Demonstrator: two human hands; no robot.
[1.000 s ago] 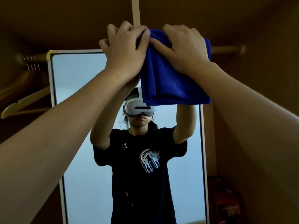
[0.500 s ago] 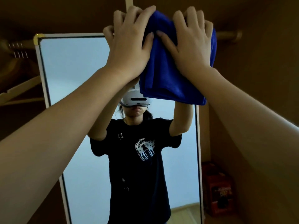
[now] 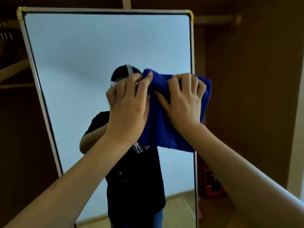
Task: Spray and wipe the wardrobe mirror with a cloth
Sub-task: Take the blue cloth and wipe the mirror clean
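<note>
Gripping the folded blue microfibre cloth (image 3: 166, 116) with curled left hand (image 3: 130, 111) and right hand (image 3: 184, 102) against the wardrobe mirror (image 3: 92, 66), at its right edge (mid-height), risking overshooting onto the frame and leaving streaks.

Dim brown wardrobe panels (image 3: 246, 96) surround the scene, with a wooden rail (image 3: 217, 18) upper right and a red box (image 3: 212, 183) on the floor.
</note>
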